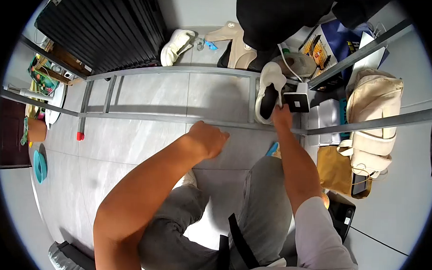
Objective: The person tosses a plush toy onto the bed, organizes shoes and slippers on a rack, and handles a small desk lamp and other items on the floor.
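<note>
Head view: with our right hand (282, 116), we are pinching the white shoe (265, 95) near the metal frame's (150, 117) right end; our left hand (207, 140) is curling closed beside its front edge.

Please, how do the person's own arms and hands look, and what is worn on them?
The left hand and right hand wear no gloves, and no watch or bracelet shows. On the right arm, a loose, plain, pale sleeve ends near the elbow.
</note>
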Demonstrator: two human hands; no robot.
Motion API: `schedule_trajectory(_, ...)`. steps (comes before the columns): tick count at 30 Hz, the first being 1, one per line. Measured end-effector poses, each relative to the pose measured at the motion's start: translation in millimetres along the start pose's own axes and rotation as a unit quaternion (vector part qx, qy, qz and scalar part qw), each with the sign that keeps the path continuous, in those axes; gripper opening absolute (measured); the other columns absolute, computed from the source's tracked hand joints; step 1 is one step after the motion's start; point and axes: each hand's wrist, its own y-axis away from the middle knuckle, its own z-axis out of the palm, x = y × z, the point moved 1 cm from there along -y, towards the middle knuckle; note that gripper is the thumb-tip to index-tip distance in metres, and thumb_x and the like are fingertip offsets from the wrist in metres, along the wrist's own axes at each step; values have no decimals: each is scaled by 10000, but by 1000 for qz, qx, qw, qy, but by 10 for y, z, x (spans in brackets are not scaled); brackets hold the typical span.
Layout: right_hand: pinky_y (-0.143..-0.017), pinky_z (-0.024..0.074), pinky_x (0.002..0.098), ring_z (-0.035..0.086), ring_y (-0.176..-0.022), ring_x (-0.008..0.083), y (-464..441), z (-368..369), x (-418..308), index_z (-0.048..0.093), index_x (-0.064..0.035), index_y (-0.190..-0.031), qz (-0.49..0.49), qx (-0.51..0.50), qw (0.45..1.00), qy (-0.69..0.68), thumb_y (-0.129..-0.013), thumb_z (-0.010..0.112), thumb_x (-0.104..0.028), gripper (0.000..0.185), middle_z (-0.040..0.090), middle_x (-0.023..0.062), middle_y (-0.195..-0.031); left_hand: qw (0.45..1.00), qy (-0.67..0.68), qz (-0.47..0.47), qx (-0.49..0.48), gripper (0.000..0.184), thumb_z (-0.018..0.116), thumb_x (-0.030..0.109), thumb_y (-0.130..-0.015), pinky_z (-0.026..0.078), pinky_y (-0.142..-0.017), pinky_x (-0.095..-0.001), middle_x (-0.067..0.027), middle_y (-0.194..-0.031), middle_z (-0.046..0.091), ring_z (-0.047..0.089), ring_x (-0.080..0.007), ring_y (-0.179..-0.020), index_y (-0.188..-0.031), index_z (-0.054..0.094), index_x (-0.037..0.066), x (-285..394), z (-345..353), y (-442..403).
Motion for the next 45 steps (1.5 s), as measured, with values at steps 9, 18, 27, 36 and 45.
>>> schedule_trajectory(9,-790,507,488,671,-893,399,318,-330,-247,610,-56,-1025,-3,45,992,-117,-960,602,-359,310,697,169,-940,999,2,-45,28,502,606,339,-958,525,-928,-461,-151,-1179,681,655,-334,-1123,-1402,508,126,-287,-74,-346)
schedule_trajectory(18,-702,497,481,662,-758,395,445,-620,-287,570,-47,-899,-125,176,961,-173,-979,596,-318,283,675,141,-786,997,-41,-50,39,484,616,323,-949,538,-915,-473,-152,-1175,700,664,-336,-1118,-1376,539,109,-552,-240,-702)
schedule_trajectory(27,-703,499,480,668,-766,406,577,-374,-654,600,-34,-899,-156,106,968,-165,-974,581,-317,293,688,156,-793,988,76,-28,129,448,613,285,-924,535,-924,-449,-147,-1146,706,660,-331,-1115,-1340,560,127,-708,-382,-596)
schedule_trajectory(36,-698,503,458,674,-767,399,656,-72,-1000,612,-13,-925,-158,79,979,-104,-956,607,-320,308,691,166,-805,969,0,-217,119,633,660,330,-905,413,-1096,-512,-140,-1417,543,510,-331,-1327,-1468,439,143,-2229,50,-645)
schedule_trajectory(45,-677,496,423,664,-706,329,410,88,-1044,630,-15,-916,-112,192,964,-148,-935,636,-309,294,671,128,-757,934,71,-100,337,803,698,356,-896,242,-1219,-496,-182,-1546,388,342,-339,-1459,-1547,300,106,-3128,-15,-1525)
